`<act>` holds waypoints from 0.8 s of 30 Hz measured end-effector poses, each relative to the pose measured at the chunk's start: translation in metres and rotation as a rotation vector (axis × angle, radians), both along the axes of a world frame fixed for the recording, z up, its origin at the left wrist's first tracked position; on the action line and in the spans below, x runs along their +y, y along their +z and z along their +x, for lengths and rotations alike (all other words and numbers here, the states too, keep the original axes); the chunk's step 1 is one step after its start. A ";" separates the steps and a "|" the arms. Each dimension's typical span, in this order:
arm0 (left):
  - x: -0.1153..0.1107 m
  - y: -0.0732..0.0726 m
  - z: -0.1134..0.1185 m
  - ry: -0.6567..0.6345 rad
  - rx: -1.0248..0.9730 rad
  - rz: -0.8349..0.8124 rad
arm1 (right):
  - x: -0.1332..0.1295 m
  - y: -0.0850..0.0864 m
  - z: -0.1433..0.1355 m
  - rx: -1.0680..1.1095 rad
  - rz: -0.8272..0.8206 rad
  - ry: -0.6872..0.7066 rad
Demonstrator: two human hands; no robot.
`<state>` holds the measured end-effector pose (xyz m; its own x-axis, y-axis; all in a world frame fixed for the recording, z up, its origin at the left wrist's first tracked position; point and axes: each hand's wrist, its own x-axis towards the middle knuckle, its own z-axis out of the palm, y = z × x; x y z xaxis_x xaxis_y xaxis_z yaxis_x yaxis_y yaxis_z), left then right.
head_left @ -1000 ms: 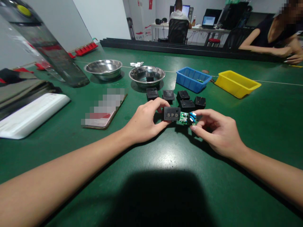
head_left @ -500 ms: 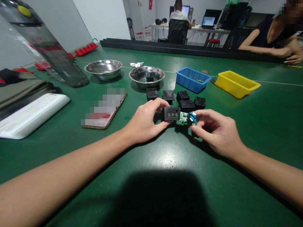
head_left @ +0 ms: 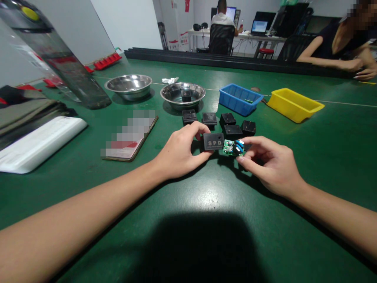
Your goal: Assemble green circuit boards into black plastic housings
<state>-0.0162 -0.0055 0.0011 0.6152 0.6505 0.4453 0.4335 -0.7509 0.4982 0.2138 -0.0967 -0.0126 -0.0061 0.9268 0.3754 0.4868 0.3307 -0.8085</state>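
Between the thumb and fingers of my left hand (head_left: 184, 151) is a small black plastic case (head_left: 213, 142) with "SPD" printed on its face. My right hand (head_left: 272, 163) pinches a green circuit board (head_left: 229, 147) carrying blue and black parts. The board's left end sits right beside the case's right end; whether it reaches inside, I cannot tell. Just beyond my hands, several more black cases (head_left: 209, 119) stand on the green table (head_left: 188, 243). One black case (head_left: 186, 95) lies in the nearer steel bowl (head_left: 167, 103).
Behind are another steel bowl (head_left: 129, 94), a blue bin (head_left: 234, 103) with a green piece inside, and a yellow bin (head_left: 290, 109). At left lie a phone (head_left: 129, 143), a white slab (head_left: 44, 143) and a bottle (head_left: 64, 59). A person (head_left: 326, 53) leans on the table at far right.
The black case in my left hand has shifted very slightly left and tilted a little. My right hand and the circuit board hold almost still.
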 end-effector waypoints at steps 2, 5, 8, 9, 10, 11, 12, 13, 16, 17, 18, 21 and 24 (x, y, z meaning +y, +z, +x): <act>0.000 0.001 0.000 0.005 -0.001 -0.006 | 0.000 0.000 0.000 -0.003 0.005 -0.001; -0.001 0.001 0.000 -0.001 -0.010 -0.020 | -0.001 -0.001 0.000 -0.004 0.005 0.004; -0.002 0.002 0.000 -0.023 -0.036 -0.054 | -0.001 -0.001 0.000 -0.002 0.004 0.006; -0.003 0.002 0.000 -0.033 -0.047 -0.068 | 0.000 -0.001 0.000 0.000 0.005 0.006; -0.003 0.001 0.000 -0.044 -0.057 -0.082 | 0.000 -0.001 0.000 0.003 0.008 0.006; -0.003 0.001 0.000 -0.055 -0.066 -0.093 | 0.000 -0.001 0.000 0.005 0.010 0.006; -0.004 0.001 0.000 -0.065 -0.072 -0.103 | 0.000 -0.001 0.000 0.007 0.011 0.006; -0.004 0.001 0.000 -0.069 -0.072 -0.106 | 0.000 -0.001 0.000 0.009 0.010 0.007; -0.003 0.002 0.000 -0.036 -0.046 -0.071 | 0.000 -0.002 0.001 0.012 0.010 0.006; -0.003 0.002 0.000 -0.020 -0.032 -0.051 | 0.000 -0.002 0.001 0.013 0.010 0.007; -0.002 0.002 0.000 -0.010 -0.021 -0.032 | 0.000 -0.002 0.001 0.013 0.010 0.007; -0.001 0.002 -0.001 -0.012 0.007 -0.009 | 0.000 -0.002 0.001 0.010 0.005 0.004; 0.000 0.000 -0.001 -0.006 0.031 -0.022 | 0.000 -0.001 0.001 0.007 -0.001 -0.010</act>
